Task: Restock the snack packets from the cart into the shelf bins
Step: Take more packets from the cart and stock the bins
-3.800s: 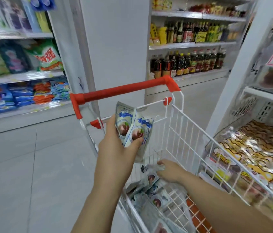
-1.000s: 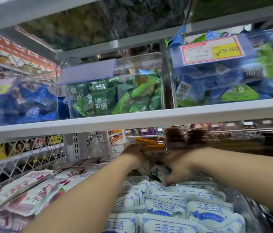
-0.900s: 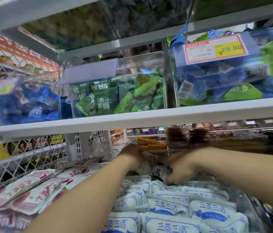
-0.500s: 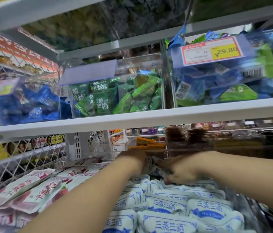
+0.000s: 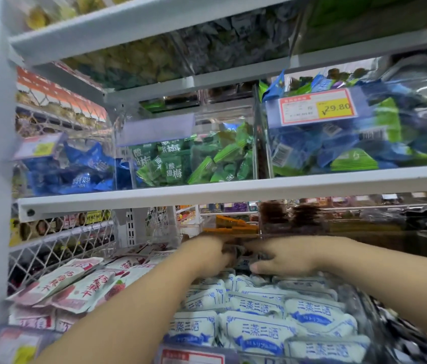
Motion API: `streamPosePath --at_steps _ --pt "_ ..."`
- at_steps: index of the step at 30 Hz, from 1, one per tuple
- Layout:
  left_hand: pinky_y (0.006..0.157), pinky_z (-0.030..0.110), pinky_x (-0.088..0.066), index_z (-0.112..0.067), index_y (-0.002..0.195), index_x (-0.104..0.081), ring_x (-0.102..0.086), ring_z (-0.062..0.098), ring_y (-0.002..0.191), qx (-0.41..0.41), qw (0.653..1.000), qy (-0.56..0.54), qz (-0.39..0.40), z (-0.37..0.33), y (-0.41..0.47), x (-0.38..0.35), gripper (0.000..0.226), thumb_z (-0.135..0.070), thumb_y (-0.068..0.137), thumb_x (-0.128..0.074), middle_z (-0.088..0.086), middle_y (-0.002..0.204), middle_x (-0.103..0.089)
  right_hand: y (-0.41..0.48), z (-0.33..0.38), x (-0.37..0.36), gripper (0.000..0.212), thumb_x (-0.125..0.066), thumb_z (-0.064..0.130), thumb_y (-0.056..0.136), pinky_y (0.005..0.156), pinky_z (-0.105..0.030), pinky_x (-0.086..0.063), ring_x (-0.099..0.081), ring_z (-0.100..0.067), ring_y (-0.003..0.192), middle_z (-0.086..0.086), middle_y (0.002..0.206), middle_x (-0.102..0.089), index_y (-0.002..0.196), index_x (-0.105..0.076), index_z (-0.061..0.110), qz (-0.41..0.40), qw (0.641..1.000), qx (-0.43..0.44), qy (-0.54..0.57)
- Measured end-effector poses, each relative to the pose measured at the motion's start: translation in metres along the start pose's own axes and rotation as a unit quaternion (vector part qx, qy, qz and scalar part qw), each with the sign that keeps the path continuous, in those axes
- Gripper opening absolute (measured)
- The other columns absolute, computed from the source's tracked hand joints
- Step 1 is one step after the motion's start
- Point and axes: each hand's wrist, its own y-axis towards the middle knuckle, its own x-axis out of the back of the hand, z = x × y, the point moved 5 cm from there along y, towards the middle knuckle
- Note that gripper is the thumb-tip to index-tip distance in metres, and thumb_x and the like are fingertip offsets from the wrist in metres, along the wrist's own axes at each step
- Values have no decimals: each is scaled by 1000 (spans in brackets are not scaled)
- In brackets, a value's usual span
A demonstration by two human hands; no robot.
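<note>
1. Both hands have sunk lower onto the bin's back row since half a second ago.
2. White-and-blue snack packets [image 5: 257, 329] fill the bin at 6 o'clock.
3. Left hand [image 5: 207, 254] and right hand [image 5: 283, 260] press packets at centre; grip unclear.
4. Green packets [image 5: 194, 158] sit above, at 12 o'clock.

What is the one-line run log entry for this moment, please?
stage: stocking shelf bin | left hand: at bin back | right hand: at bin back | white-and-blue packets: fill bin | grip: unclear

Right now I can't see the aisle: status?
Both hands, left hand and right hand, deep in bin. White-and-blue snack packets piled beneath. Grip unclear. Shelf board close overhead.
</note>
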Motion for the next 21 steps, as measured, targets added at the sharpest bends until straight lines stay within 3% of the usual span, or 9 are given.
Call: streamPosePath --at_steps 3,6,8,10,12,15,18,21 --pt "96 35 -53 -37 133 -59 -65 15 110 -28 991 -93 -95 -2 -37 17 36 -38 96 -55 -9 126 -69 -29 33 20 44 -59 42 96 100 -25 -43 -58 -9 115 8 135 -62 138 -55 29 -96 993 59 33" --pt "100 28 -50 -31 131 -64 -63 2 109 -37 971 -181 -154 -4 -97 32 33 -28 99 -59 -15 123 -69 -59 72 28 34 -63 42 93 75 -20 -43 -55 8 77 18 105 -69 126 -64 32 -173 980 94 25" --pt "95 27 -52 -31 126 -67 -64 0 102 -35 958 -205 -195 0 -142 38 29 -27 99 -60 -17 116 -70 -78 104 26 28 -65 41 91 68 -17 -43 -57 8 71 21 86 -67 117 -70 32 -209 968 124 58" --pt "89 29 -54 -31 120 -69 -65 -1 96 -18 952 -217 -215 12 -187 33 23 -25 99 -60 -18 108 -71 -93 142 15 24 -64 41 89 70 -23 -49 -63 0 74 17 82 -70 108 -73 30 -219 958 163 89" --pt "88 29 -53 -27 118 -69 -65 -1 93 17 951 -224 -214 30 -230 21 22 -22 99 -60 -16 105 -72 -100 178 -7 21 -65 39 89 69 -31 -50 -62 -4 70 15 77 -68 105 -74 28 -214 951 196 104" --pt "91 31 -54 -28 124 -68 -67 2 96 85 952 -221 -194 59 -296 -4 26 -24 99 -60 -14 110 -72 -97 226 -58 18 -69 38 90 61 -28 -44 -56 0 62 17 65 -60 104 -73 28 -169 945 226 166" --pt "87 30 -55 -27 123 -68 -68 5 95 171 947 -216 -167 91 -359 -35 25 -25 99 -60 -8 108 -73 -91 277 -113 16 -68 37 91 63 -29 -48 -60 0 66 14 74 -68 103 -74 31 -116 937 257 206" --pt "79 17 -50 -29 124 -67 -67 2 92 246 937 -201 -143 124 -422 -69 26 -26 99 -60 -12 110 -71 -86 331 -175 22 -64 44 91 70 -31 -54 -64 -1 72 16 86 -70 107 -73 32 -49 930 283 231"
